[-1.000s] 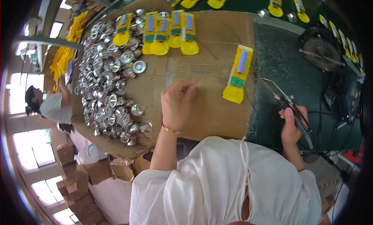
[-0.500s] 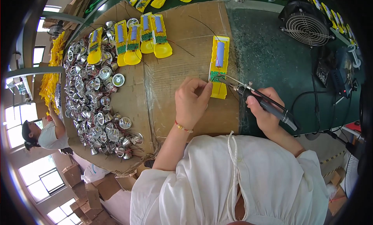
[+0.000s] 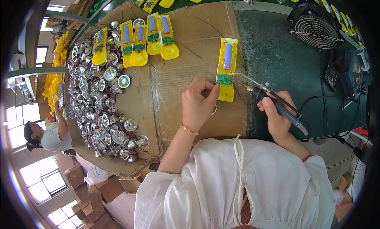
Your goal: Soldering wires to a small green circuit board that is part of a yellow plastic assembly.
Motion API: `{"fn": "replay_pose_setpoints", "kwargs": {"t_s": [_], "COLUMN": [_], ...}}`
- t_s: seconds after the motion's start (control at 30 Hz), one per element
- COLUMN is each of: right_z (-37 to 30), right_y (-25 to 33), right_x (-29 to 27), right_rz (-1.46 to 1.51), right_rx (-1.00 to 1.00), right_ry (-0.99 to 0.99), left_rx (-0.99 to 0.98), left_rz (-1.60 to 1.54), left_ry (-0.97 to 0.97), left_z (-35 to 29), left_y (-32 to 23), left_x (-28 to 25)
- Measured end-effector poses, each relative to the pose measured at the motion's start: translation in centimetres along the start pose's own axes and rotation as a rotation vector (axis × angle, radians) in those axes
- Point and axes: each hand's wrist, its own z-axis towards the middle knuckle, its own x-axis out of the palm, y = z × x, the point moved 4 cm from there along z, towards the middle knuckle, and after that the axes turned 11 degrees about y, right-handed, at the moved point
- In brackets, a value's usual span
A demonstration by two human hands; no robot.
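A yellow plastic housing (image 3: pixel 226 96) lies upright in front of me on the cardboard, holding a blue cylindrical battery (image 3: pixel 227 57) and a small green circuit board (image 3: pixel 225 79). My left hand (image 3: pixel 196 104) is closed in a pinch at the housing's lower left side; its fingers hide what they hold. A thin pale loop (image 3: pixel 214 110) shows below those fingertips. My right hand (image 3: pixel 278 114) grips a black soldering iron (image 3: pixel 285 113) with a thin metal feed tube (image 3: pixel 250 78). The iron's tip points at the board from the right, apparently just off it.
A heap of silver reflector cups (image 3: pixel 105 122) covers the left side of the cardboard (image 3: pixel 186 43). Several filled yellow housings (image 3: pixel 138 58) lie behind it. At the far right stand a black fan (image 3: pixel 316 31) and a blue box with cables (image 3: pixel 350 86). A co-worker (image 3: pixel 51 136) is at the left.
The soldering iron in my right hand has drawn back to the right, away from the circuit board. My left hand keeps its pinch beside the housing, and a pale loop now shows under it.
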Motion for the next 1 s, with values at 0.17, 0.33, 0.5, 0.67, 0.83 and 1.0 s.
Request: {"fn": "replay_pose_setpoints", "kwargs": {"t_s": [0.17, 0.33, 0.5, 0.67, 0.83, 1.0], "right_z": [-0.2, -0.4, -0.6, -0.5, -0.5, 0.0], "right_y": [-0.2, 0.1, -0.1, -0.3, 0.3, 1.8], "right_x": [-0.6, -0.5, -0.6, -0.5, -0.3, 0.2], "right_rz": [0.034, -0.030, -0.113, -0.123, -0.154, -0.239], "right_rx": [-0.014, 0.022, 0.042, 0.051, 0.066, -0.022], "right_ry": [-0.032, 0.025, 0.067, 0.058, 0.085, 0.138], "left_rx": [-0.010, -0.062, 0.100, 0.011, 0.060, 0.027], "left_rz": [0.002, -0.060, -0.070, 0.025, 0.105, 0.037], "left_ry": [0.011, -0.002, 0.059, 0.121, 0.141, 0.114], "left_z": [0.0, -0.2, -0.1, 0.4, 0.6, 0.6], "left_y": [0.3, 1.2, 0.5, 0.0, 0.4, 0.5], "left_x": [0.1, -0.1, 0.0, 0.5, 0.7, 0.7]}}
